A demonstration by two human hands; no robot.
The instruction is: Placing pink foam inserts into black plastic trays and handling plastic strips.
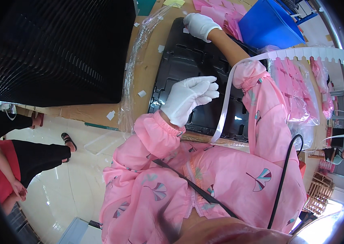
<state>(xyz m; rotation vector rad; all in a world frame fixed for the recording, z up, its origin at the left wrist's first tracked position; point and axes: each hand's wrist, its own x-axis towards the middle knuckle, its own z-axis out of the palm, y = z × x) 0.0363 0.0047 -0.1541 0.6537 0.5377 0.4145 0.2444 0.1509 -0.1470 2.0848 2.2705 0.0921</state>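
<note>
Over the black tray (192, 61), the left hand (188, 97) seems to pinch the white strip (224, 101); the right hand (200, 24) rests flat, empty, farther off.

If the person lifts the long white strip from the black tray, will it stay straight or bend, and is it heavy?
The white strip is probably floppy: it is thin and curves across the black tray toward the right sleeve. It looks light for its length, a flat ribbon with no visible thickness. Its glossy surface may slip in the gloved left hand.
</note>
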